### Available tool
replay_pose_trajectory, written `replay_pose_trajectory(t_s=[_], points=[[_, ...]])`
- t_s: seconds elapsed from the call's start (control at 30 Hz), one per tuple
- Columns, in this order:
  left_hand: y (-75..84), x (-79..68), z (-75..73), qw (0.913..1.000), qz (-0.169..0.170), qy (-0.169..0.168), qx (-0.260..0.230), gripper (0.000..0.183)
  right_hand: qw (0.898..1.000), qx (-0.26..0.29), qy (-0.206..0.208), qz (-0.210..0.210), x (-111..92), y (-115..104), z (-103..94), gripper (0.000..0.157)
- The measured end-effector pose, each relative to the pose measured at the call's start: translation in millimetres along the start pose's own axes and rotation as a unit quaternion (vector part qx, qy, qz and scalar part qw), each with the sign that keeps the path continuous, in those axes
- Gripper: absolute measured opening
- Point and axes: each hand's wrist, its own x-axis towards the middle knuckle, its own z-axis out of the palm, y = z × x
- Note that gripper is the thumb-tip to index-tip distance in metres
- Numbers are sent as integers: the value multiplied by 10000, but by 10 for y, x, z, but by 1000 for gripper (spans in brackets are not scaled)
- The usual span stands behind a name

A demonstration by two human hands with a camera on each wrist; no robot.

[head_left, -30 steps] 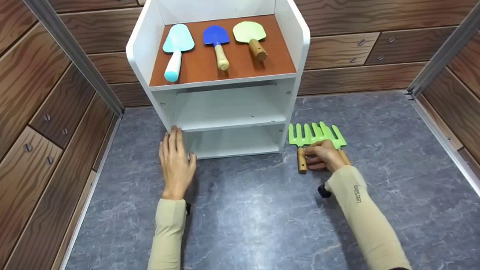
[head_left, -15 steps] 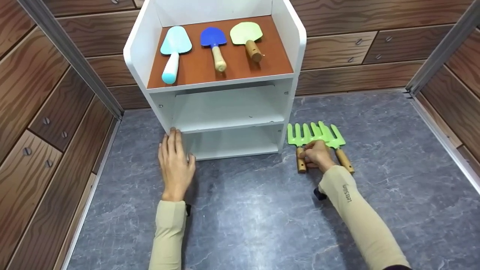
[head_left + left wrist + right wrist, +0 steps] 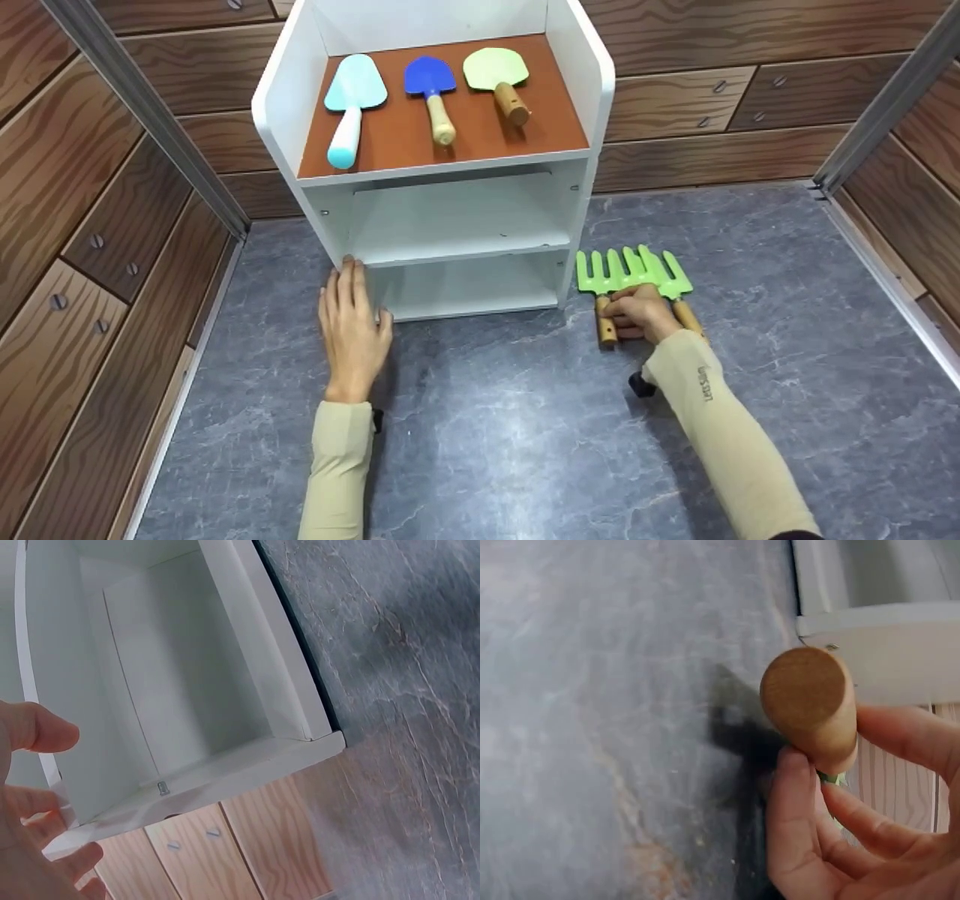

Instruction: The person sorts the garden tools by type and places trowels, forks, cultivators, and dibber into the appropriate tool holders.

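Note:
My right hand (image 3: 646,313) holds the wooden handle (image 3: 810,701) of a green garden fork (image 3: 596,281) on the floor, right of the white shelf unit (image 3: 461,217). In the right wrist view, the thumb is at one side of the handle and the fingers at the other. A second green fork (image 3: 676,276) lies beside it, tines overlapping the first's; the hand partly hides it. My left hand (image 3: 351,330) rests with fingers extended at the unit's lower left front edge; in the left wrist view, its fingertips (image 3: 84,859) are right at the side panel (image 3: 202,791).
Three hand trowels lie on the unit's brown top: a light blue one (image 3: 357,82), a dark blue one (image 3: 430,75) and a pale green one (image 3: 495,67). Two white shelf compartments are below. Wood-patterned walls (image 3: 682,97) enclose the grey marbled floor (image 3: 480,435).
My right hand has shifted slightly left and closed on the handle of the left fork, uncovering more of the other fork's handle. The left hand stays at the unit's edge.

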Motion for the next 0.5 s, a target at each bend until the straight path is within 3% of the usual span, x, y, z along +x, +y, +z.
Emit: replay_pose_trajectory(t_s=[0.33,0.5], points=[[-2,1,8,10000,14,18,-9,72,9980,7,-615,139,22,11,-114,57],[-8,0,14,10000,22,39,-12,72,9949,259,-966,131,30,32,-152,62]])
